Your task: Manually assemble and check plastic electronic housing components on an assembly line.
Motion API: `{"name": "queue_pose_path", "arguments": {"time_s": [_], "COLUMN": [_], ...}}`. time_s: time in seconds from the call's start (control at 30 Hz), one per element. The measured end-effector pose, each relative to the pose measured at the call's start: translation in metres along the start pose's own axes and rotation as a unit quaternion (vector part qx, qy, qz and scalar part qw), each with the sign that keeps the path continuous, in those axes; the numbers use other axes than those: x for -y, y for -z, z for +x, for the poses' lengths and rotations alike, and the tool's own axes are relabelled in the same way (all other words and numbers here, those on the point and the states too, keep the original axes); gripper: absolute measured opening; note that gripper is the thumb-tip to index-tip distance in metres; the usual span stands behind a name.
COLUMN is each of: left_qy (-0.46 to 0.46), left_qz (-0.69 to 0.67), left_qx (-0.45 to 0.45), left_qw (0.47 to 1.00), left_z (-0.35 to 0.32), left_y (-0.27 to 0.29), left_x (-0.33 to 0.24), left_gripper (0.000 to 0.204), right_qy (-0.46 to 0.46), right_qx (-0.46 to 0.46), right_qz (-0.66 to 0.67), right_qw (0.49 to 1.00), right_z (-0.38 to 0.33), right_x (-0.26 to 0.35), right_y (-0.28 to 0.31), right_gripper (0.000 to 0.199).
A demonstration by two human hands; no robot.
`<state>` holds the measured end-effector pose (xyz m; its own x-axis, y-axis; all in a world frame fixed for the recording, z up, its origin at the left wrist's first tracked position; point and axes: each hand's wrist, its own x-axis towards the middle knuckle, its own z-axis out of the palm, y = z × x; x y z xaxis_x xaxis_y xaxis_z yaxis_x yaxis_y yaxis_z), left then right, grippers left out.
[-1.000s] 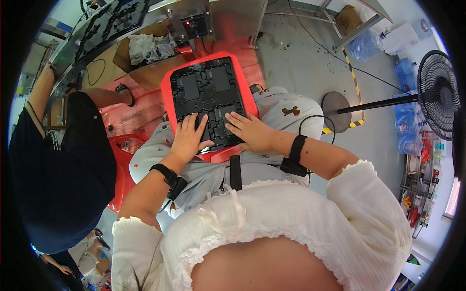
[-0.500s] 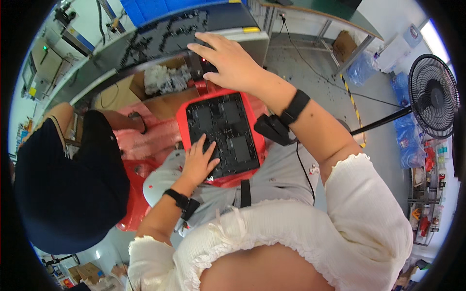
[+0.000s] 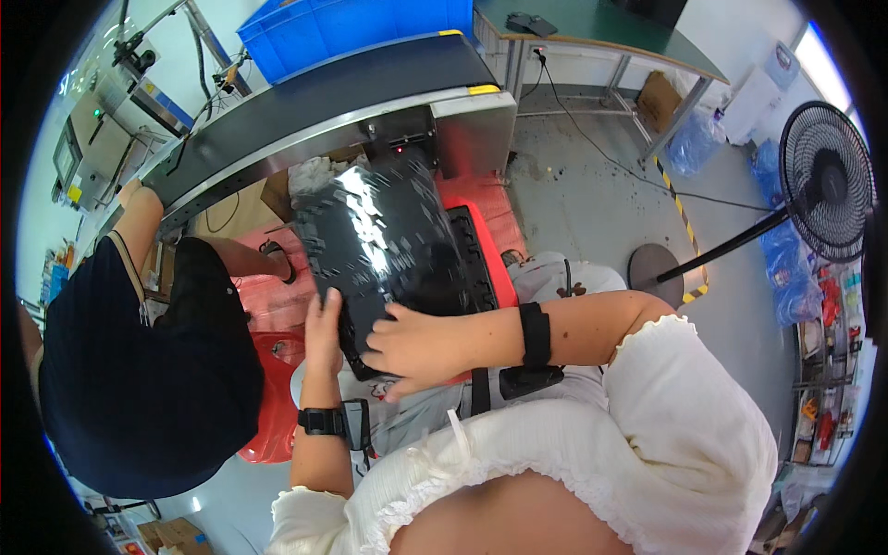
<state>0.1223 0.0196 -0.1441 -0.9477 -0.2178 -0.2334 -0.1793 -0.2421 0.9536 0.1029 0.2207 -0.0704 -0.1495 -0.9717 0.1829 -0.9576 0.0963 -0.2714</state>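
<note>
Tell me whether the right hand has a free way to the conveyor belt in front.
Probably not directly. The right hand lies on the near edge of the glossy black tray, which rises between it and the conveyor belt. The left hand grips the same edge.

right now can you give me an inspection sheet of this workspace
surface: red tray on the person's lap, mostly covered
job's things: glossy black moulded tray, blurred, tilted over the red tray
clutter: red plastic bags at left, blue crate behind the conveyor belt
grippers: left hand grips the black tray's near edge; right hand presses on it
cables: black cable across the floor
surroundings: pedestal fan at right, co-worker in dark top at left
</note>
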Motion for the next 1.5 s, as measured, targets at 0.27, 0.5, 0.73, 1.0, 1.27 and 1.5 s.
{"name": "queue_pose_path", "arguments": {"time_s": [0.27,0.5,0.73,1.0,1.27,1.5], "left_qy": [0.055,0.119,0.131,0.179,0.166,-0.014], "left_qz": [0.492,0.542,0.595,0.616,0.424,0.743], "left_qx": [-0.024,-0.063,-0.065,-0.029,0.138,-0.100], "left_qw": [0.869,0.830,0.790,0.767,0.879,0.661], "left_z": [0.019,0.048,0.044,0.034,0.010,-0.033], "left_y": [0.010,-0.024,-0.035,-0.054,-0.004,0.088], "left_x": [0.109,0.099,0.097,0.070,0.061,0.038], "left_gripper": [0.064,0.077,0.082,0.081,0.066,0.048], "right_qy": [-0.357,-0.378,-0.368,-0.350,-0.341,-0.349], "right_qx": [0.275,0.170,0.096,0.040,0.149,0.213], "right_qz": [-0.100,-0.090,-0.034,-0.024,0.031,0.179], "right_qw": [0.887,0.906,0.924,0.935,0.928,0.895], "right_z": [-0.058,-0.079,-0.097,-0.115,-0.108,-0.058], "right_x": [-0.035,-0.056,-0.068,-0.067,-0.087,-0.148], "right_y": [-0.070,-0.089,-0.088,-0.100,-0.056,0.089], "right_gripper": [0.087,0.087,0.087,0.088,0.074,0.053]}}
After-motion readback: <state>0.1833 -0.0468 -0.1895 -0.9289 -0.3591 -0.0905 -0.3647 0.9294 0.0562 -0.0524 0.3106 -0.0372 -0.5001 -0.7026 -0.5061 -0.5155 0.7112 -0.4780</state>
